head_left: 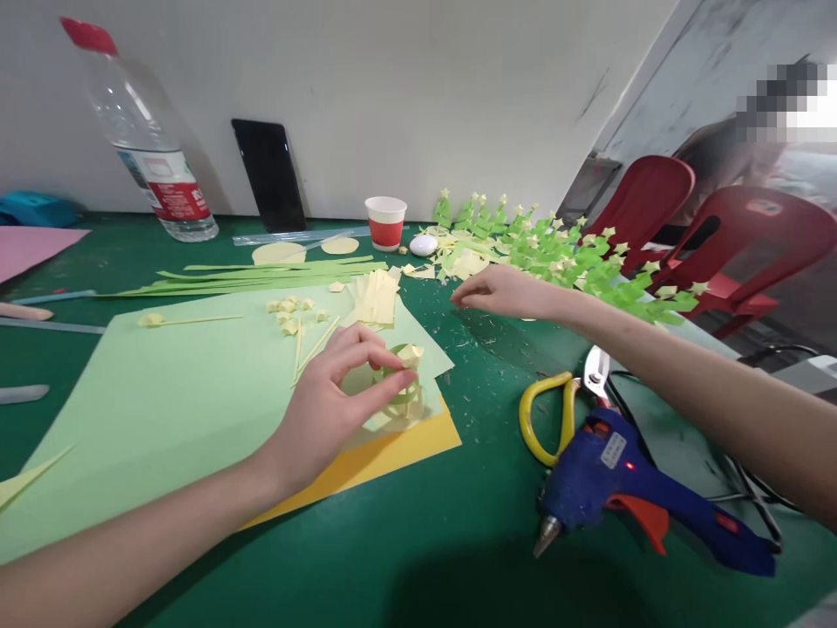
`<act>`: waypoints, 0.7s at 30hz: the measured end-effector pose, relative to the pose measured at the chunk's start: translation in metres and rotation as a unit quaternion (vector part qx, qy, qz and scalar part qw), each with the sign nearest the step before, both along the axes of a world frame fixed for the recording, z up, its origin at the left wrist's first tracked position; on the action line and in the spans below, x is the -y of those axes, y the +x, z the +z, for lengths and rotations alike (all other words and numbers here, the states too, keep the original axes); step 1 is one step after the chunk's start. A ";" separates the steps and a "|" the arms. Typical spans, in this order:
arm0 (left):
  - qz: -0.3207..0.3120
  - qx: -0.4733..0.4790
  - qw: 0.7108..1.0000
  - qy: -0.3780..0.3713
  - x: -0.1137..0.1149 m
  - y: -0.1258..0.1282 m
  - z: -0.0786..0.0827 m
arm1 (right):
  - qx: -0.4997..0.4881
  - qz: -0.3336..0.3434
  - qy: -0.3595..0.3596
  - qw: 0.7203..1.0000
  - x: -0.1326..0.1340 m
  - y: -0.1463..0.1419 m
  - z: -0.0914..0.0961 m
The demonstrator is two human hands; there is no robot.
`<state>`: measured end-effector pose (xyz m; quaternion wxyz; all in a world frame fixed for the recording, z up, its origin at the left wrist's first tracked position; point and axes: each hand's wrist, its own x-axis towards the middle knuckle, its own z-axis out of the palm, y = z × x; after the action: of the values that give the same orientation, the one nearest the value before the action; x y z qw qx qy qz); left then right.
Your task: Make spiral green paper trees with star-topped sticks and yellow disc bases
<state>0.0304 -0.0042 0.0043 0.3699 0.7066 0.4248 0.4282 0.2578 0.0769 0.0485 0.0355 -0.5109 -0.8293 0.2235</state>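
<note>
My left hand point(333, 392) rests on a pale green paper sheet point(163, 401), its fingers pinched round a small folded green paper tree with a yellow star point(404, 377). My right hand point(503, 292) reaches out over the green table, fingers drawn together near a heap of yellow paper scraps point(467, 262); whether it holds anything I cannot make out. A row of finished green paper trees with yellow stars point(562, 257) lies just beyond it.
A blue hot glue gun point(628, 484) and yellow-handled scissors point(555, 414) lie at the right. Green paper strips point(261, 277), small yellow stars point(291, 314), a red paper cup point(385, 222), a water bottle point(147, 139) and a black phone point(268, 174) stand behind. Red chairs point(732, 240) are at far right.
</note>
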 end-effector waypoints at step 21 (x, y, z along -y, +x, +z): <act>0.001 -0.007 1.000 0.001 0.001 0.001 0.002 | 0.058 0.082 -0.016 0.995 0.010 0.002 0.003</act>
<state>0.0318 -0.0048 0.0059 0.3655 0.7094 0.4282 0.4239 0.2598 0.0672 0.0512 -0.0387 -0.4541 -0.8653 0.2090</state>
